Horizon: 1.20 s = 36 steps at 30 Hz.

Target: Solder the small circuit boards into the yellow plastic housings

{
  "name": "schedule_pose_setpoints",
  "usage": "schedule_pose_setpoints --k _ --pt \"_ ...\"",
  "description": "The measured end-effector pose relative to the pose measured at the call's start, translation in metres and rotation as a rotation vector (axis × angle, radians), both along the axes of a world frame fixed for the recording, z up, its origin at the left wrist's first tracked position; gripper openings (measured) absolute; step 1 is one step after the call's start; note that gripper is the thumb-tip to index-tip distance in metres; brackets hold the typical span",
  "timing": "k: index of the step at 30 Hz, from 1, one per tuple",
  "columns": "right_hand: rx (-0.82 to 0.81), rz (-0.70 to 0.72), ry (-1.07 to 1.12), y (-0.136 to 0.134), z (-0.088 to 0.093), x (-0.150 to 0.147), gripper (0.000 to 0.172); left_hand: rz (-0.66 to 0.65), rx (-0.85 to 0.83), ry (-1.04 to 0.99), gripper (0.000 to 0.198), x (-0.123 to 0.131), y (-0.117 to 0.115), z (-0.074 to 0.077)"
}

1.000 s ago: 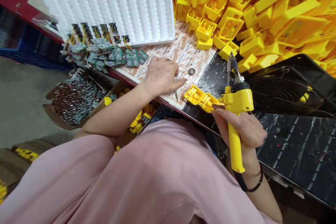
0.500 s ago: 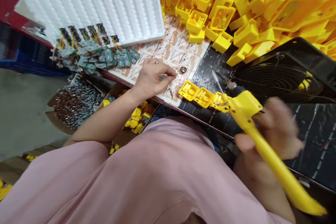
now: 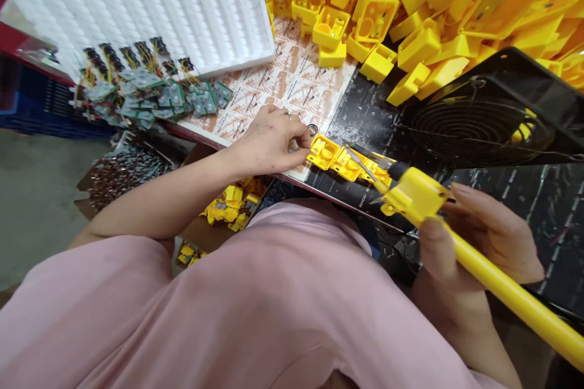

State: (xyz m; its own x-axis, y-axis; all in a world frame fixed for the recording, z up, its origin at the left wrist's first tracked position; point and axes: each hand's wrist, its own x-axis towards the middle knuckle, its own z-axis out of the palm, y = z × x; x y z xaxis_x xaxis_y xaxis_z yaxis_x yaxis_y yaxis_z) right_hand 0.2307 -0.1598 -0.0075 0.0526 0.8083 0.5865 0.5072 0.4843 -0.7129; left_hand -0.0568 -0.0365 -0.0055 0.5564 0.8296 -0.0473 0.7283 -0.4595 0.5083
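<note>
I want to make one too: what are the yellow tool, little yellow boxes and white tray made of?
Yellow tool in the right hand: probably hard plastic, smooth and even-coloured, with a grey metal-looking tip. Little yellow boxes: likely the same plastic, crisp moulded edges. White tray: seems foam, dull, grainy and ribbed.

no text is reading clearly. white lettering is repeating across the black mat (image 3: 360, 121) beyond the right hand (image 3: 479, 237), too blurred to make out. small print is showing on the patterned sheet (image 3: 292, 82) under the left hand (image 3: 269, 143), illegible.
</note>
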Motion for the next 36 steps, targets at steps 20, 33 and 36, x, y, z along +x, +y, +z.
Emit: schedule_pose_setpoints --k 20,33,36 --pt "0.115 0.327 -0.473 0.015 0.031 -0.025 0.025 -0.071 0.089 0.231 0.018 0.018 0.01 0.011" --pt "0.03 0.374 -0.508 0.01 0.045 -0.018 0.019 -0.076 0.108 0.22 0.015 0.021 0.009 0.012" --pt "0.023 0.297 -0.477 0.007 0.044 -0.008 0.006 -0.092 0.116 0.261 0.016 0.021 0.009 0.013"
